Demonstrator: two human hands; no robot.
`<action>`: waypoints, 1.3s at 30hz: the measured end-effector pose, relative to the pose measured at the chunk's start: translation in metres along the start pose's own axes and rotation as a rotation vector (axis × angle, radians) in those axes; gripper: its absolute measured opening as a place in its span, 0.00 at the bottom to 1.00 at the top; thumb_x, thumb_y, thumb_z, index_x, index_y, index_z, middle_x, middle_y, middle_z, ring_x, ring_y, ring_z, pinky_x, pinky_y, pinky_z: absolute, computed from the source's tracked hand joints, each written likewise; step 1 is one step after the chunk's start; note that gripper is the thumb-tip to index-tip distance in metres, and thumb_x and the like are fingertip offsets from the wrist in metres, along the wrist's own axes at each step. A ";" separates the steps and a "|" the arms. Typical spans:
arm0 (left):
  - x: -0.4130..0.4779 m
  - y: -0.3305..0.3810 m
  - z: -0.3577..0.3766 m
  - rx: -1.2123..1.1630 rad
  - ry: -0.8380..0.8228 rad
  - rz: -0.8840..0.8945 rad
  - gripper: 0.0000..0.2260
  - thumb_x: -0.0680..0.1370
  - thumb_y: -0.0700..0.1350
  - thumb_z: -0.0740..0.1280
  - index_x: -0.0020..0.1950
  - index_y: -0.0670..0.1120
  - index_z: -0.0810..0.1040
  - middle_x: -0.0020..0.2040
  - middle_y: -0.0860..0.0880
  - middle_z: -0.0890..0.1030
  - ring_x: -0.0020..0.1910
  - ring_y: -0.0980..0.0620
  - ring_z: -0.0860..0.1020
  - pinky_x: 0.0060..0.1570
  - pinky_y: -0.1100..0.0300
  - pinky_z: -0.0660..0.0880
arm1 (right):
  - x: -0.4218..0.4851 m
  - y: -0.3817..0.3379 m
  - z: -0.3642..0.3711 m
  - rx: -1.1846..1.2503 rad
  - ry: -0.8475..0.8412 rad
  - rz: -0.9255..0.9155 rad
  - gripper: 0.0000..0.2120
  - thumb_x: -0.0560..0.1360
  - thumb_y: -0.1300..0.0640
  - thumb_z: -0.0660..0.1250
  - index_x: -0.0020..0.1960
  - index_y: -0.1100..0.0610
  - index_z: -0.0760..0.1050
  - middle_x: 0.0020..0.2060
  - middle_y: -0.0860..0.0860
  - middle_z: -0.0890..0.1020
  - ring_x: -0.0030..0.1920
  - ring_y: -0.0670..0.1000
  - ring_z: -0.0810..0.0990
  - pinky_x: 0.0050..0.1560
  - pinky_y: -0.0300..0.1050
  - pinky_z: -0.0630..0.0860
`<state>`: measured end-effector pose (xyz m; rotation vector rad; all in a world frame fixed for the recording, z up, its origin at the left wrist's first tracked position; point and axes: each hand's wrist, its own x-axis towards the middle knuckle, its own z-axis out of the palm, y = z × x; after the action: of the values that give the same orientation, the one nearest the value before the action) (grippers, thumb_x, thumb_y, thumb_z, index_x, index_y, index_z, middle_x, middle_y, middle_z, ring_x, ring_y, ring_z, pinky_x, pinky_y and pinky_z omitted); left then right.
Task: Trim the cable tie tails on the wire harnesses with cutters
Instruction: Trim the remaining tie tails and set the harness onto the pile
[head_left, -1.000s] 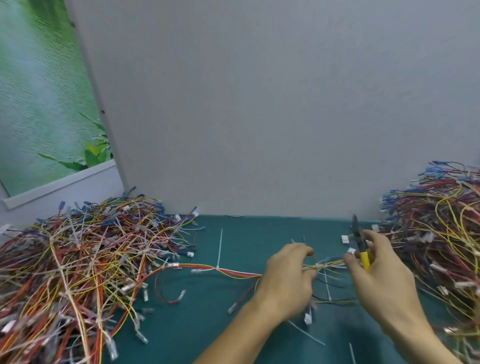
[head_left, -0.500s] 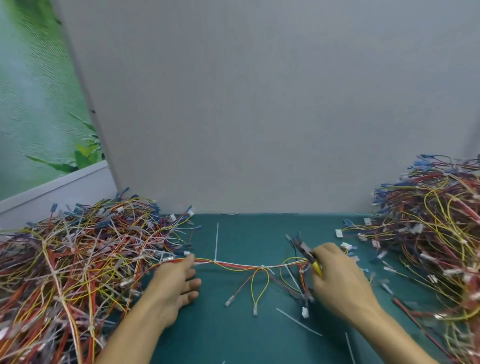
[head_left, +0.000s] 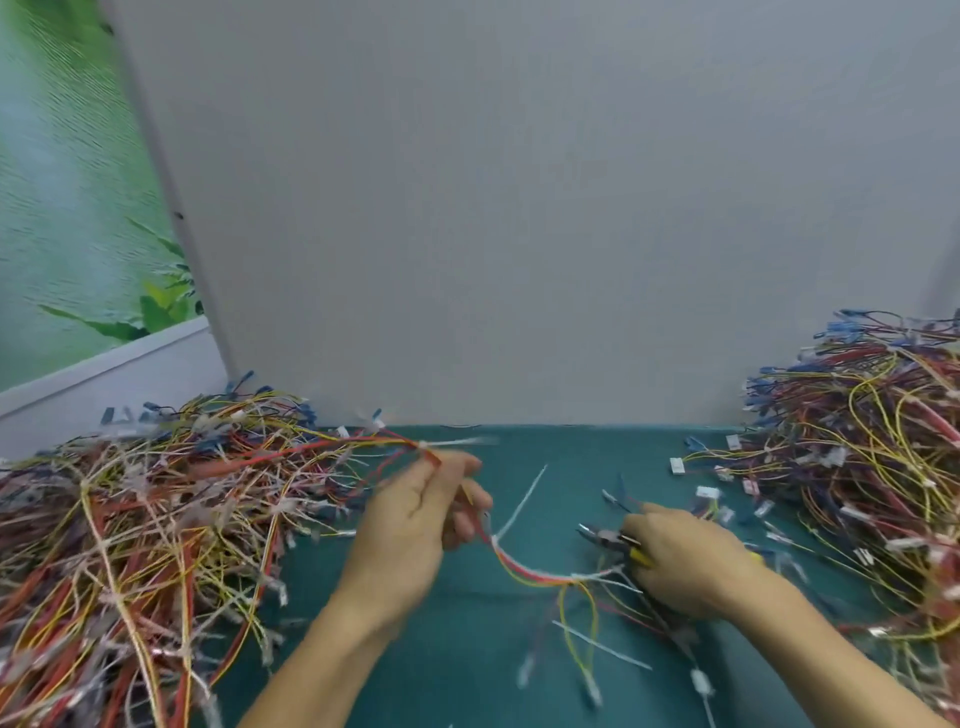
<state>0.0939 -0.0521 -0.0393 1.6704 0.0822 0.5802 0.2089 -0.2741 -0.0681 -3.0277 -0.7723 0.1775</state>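
Harnesses lie heaped in a tangled pile (head_left: 156, 545) at the left of the teal mat (head_left: 457, 649). The left hand (head_left: 415, 525) curls its fingers round a red-and-yellow wire harness (head_left: 524, 571) that sags across mid-mat, a white cable tie tail (head_left: 519, 504) sticking up from it. The right hand (head_left: 685, 564) grips yellow-handled cutters (head_left: 602, 536), tips pointing left, seemingly just clear of the harness, though blur obscures this. A second pile (head_left: 872, 467) fills the right.
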 end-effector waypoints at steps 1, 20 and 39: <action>0.000 -0.011 0.002 -0.032 0.033 -0.213 0.09 0.82 0.43 0.59 0.47 0.42 0.77 0.34 0.47 0.82 0.25 0.54 0.74 0.27 0.63 0.69 | -0.006 0.006 -0.002 -0.035 -0.027 0.035 0.07 0.76 0.53 0.57 0.52 0.50 0.71 0.57 0.49 0.74 0.60 0.55 0.76 0.54 0.49 0.73; 0.005 -0.043 -0.017 0.928 -0.326 -0.399 0.15 0.79 0.51 0.60 0.38 0.44 0.77 0.33 0.50 0.83 0.35 0.54 0.80 0.44 0.58 0.75 | -0.063 0.050 -0.063 0.386 0.038 0.151 0.10 0.72 0.47 0.73 0.46 0.51 0.76 0.40 0.49 0.82 0.41 0.49 0.80 0.45 0.45 0.74; 0.010 -0.064 -0.025 1.073 0.107 -0.348 0.18 0.66 0.64 0.72 0.33 0.50 0.77 0.38 0.53 0.81 0.43 0.47 0.78 0.39 0.59 0.70 | -0.025 0.013 0.003 0.188 0.024 0.438 0.21 0.71 0.35 0.65 0.53 0.50 0.71 0.57 0.51 0.77 0.58 0.57 0.77 0.47 0.48 0.67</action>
<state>0.1096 -0.0135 -0.0950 2.5657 0.8691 0.3585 0.1926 -0.2974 -0.0691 -2.9602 -0.0729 0.2018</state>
